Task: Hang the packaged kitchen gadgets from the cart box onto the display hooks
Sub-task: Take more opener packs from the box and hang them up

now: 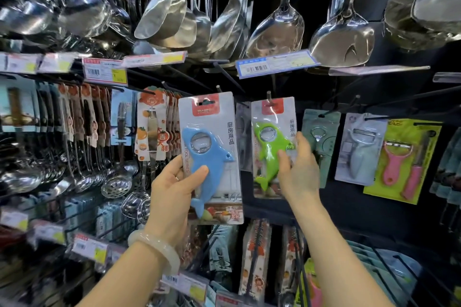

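My left hand [172, 189] holds a carded pack with a blue dolphin-shaped opener [208, 154], upright, its top near a black display hook [219, 88]. My right hand [299, 167] grips the lower right side of a second pack with a green dolphin-shaped opener [270, 149]. The hole in that pack's red header sits at the tip of another hook [269, 94]. The cart box is out of view.
Steel ladles and spatulas [277, 30] hang in a row overhead. Price tags [274, 63] line the rail. Peeler packs [359, 149] hang to the right, orange carded tools [152, 127] to the left, more packs on hooks below.
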`<state>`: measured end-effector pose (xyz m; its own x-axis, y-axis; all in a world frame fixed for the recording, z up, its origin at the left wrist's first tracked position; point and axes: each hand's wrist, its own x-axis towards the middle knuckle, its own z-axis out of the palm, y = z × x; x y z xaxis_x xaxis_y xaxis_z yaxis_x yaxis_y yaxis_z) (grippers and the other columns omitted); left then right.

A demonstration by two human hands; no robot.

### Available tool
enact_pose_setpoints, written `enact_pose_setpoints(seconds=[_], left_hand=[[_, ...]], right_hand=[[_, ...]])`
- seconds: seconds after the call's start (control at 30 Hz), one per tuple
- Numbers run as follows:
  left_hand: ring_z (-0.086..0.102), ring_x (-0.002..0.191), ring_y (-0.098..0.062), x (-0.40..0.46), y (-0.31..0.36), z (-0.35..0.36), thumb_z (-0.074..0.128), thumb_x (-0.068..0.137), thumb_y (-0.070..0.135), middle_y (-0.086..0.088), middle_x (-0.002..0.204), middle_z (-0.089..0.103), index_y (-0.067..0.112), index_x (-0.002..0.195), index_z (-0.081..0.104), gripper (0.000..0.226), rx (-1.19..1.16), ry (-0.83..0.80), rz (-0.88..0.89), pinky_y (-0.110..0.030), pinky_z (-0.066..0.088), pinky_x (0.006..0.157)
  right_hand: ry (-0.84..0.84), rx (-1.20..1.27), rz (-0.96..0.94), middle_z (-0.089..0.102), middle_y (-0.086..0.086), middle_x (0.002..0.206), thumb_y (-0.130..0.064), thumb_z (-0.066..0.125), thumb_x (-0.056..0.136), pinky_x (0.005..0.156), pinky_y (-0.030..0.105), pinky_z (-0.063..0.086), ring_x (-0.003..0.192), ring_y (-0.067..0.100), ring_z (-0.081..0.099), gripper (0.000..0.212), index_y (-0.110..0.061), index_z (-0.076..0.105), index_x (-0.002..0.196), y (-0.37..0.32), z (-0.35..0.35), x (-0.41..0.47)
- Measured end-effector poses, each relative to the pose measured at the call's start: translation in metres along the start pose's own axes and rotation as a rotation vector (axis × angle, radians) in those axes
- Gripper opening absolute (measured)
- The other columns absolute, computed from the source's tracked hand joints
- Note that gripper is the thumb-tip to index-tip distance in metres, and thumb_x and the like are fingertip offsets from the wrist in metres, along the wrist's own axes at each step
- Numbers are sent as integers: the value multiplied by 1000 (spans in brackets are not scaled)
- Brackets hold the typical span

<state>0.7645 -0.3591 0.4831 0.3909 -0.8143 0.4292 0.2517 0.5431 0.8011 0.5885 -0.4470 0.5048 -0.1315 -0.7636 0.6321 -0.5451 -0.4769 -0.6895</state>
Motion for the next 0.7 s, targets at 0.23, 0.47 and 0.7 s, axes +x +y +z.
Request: enact_pose_setpoints(seconds=[0.23, 0.47, 0.7], left_hand=[[70, 87, -14, -1, -1, 7, 58, 87, 1, 3, 95, 75, 20, 103, 67, 26, 52, -4, -13, -26, 55, 73], [69, 85, -13, 0, -6, 13, 58, 87, -1, 2, 95, 75, 20, 105, 66, 29, 67, -17, -15, -25, 56, 72], [70, 95, -18, -12, -10, 30, 58, 86, -5, -5, 105, 73, 11, 121, 61, 39, 108, -170, 63, -22, 56, 72]], right_hand=[[6, 17, -1, 53, 15, 121, -22, 47, 97, 81, 38, 42, 102, 27, 51, 55, -14, 25, 146, 19, 17, 20], [-102, 178, 34, 48, 2, 129, -33, 48, 96, 91, 22, 40, 117, 15, 49, 54, -20, 29, 145, -2, 6, -7], [-176, 461, -237, 36, -32, 138, -31, 61, 89, 108, 33, 39, 130, -1, 39, 62, -61, 23, 128, -33, 0, -61]])
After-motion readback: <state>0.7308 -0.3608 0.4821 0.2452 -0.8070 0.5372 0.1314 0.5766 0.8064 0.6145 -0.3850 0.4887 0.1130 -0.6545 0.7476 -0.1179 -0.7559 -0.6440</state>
